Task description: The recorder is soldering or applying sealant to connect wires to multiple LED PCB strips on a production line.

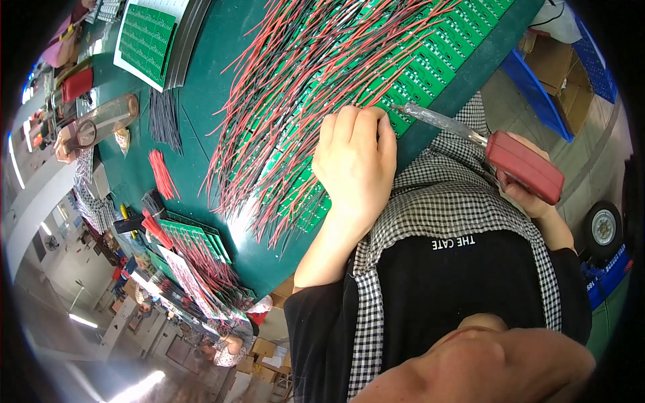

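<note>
My right hand (527, 181) grips a soldering gun (525, 166) with a red body and a long barrel wrapped in something silvery. Its thin tip reaches down to the edge of a green circuit board panel (447, 57), close by my left fingertips. My left hand (355, 158) rests over the panel with its fingers curled and pressed together. Whatever it pinches is hidden behind the fingers, though thin wires run right up to them. Many red and black wires (316, 87) lie in a dense spread across the panels.
Black wires (164, 117) and red wires (161, 173) lie in bundles on the green table (215, 64). Stacked boards (144, 40) sit at the far left, wired boards (195, 258) at the near left. A clear bottle (111, 119) lies beyond. A blue bin (537, 94) with cardboard stands right.
</note>
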`<act>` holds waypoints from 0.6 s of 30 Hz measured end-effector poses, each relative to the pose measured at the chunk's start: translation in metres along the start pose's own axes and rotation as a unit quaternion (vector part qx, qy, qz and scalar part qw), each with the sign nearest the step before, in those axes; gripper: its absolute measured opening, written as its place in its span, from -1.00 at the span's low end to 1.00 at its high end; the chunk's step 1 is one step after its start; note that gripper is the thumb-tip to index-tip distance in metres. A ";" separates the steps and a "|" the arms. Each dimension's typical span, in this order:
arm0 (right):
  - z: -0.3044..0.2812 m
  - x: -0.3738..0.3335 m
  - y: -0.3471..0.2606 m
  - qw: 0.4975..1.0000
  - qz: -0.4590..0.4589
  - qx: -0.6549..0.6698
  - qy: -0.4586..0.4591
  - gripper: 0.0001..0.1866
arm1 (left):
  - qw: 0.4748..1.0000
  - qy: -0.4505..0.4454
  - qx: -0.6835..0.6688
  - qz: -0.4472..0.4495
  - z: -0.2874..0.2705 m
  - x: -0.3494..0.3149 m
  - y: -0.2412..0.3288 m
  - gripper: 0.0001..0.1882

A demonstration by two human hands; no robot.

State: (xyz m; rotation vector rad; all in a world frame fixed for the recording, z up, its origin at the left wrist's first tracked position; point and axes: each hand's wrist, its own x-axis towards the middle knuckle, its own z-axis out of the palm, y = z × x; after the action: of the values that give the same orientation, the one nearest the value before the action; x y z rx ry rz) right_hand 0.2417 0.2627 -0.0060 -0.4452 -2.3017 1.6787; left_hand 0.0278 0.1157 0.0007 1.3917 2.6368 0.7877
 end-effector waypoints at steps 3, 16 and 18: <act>0.004 0.000 0.008 1.000 -0.023 -0.010 -0.002 -0.33 | 1.000 0.001 0.013 -0.002 0.002 -0.003 -0.002 -0.92; 0.009 -0.006 -0.003 0.967 0.148 0.202 0.047 -0.21 | 1.000 0.011 -0.001 -0.008 -0.001 -0.002 0.000 -0.91; 0.008 -0.006 -0.006 0.963 0.172 0.207 0.030 -0.22 | 1.000 0.015 0.001 -0.003 -0.001 -0.003 -0.001 -0.91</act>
State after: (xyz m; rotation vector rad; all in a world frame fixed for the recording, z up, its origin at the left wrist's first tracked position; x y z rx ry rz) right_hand 0.2434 0.2517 -0.0033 -0.8205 -1.8318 2.2039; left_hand 0.0284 0.1126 0.0001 1.3812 2.6639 0.8132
